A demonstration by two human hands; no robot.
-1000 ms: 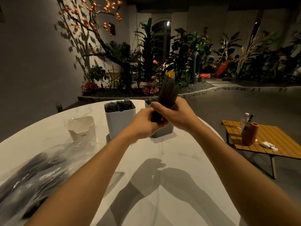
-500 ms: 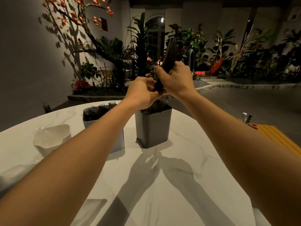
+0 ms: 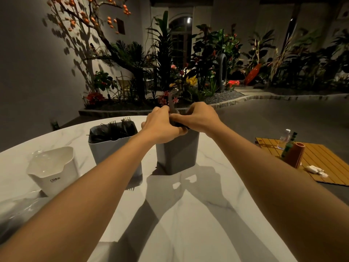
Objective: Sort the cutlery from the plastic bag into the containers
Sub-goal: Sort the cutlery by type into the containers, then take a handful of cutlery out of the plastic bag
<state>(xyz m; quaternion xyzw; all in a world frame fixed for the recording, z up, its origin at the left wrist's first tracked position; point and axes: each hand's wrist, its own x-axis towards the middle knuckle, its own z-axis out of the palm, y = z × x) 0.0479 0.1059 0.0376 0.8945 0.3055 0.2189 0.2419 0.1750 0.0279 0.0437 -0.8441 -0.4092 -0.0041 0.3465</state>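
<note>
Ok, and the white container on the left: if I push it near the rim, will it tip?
The white container seems empty and thin-walled, so probably light. Its base looks narrower than its top, so a high push may tip it. On the smooth table, a low push likely slides it.

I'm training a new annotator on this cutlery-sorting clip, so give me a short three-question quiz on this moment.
1. True or false: both the left hand and the right hand hold dark cutlery at the top of the dark grey container.
2. Which container shows fork tines? A white; B light grey; C dark grey.
3. How many containers stand on the table?
Key: 1 true. 2 B, the light grey container. 3 three.
</note>
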